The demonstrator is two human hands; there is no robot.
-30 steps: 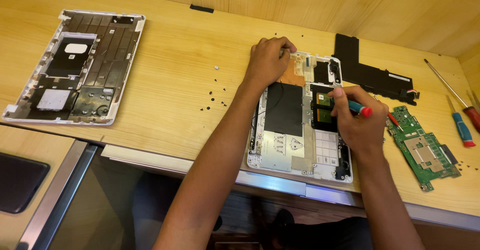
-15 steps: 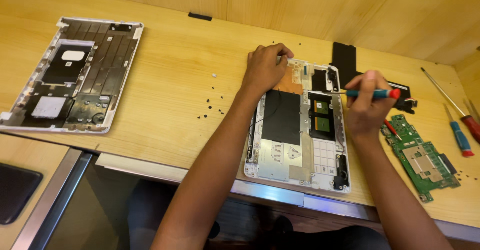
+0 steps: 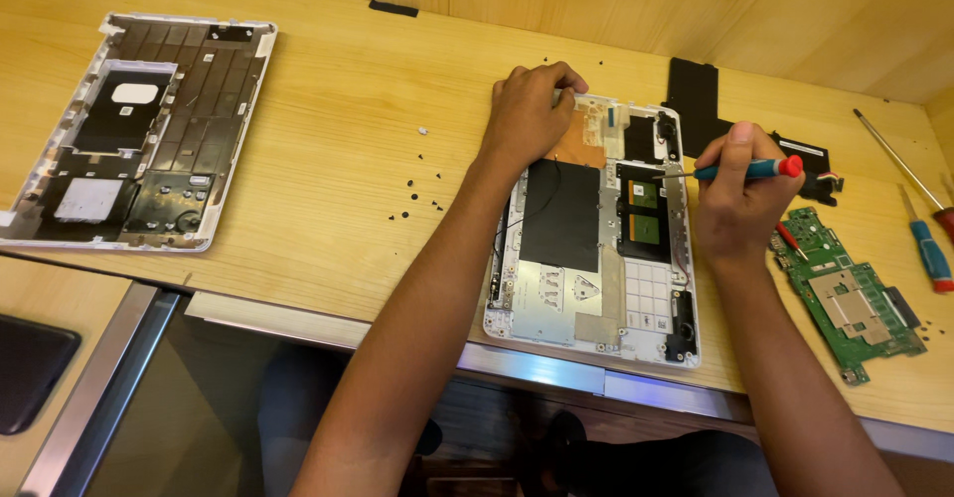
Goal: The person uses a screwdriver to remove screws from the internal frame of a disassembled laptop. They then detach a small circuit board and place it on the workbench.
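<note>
An opened white laptop base (image 3: 596, 248) lies on the wooden table, its black sheets, small green boards and copper patch exposed. My left hand (image 3: 532, 109) rests on its top left corner, fingers curled over the edge. My right hand (image 3: 740, 194) holds a small teal screwdriver with a red cap (image 3: 740, 169) nearly level, its thin tip pointing left over the upper right part of the base.
A second white laptop shell (image 3: 139, 134) lies at the far left. A green circuit board (image 3: 855, 298), a black cover part (image 3: 696, 89) and two more screwdrivers (image 3: 929, 248) lie at the right. Several tiny black screws (image 3: 422, 194) are scattered mid-table. A dark device (image 3: 30, 373) sits lower left.
My right hand has lifted the screwdriver off the green boards and turned it from upright to nearly level. The left hand has stayed on the corner of the base.
</note>
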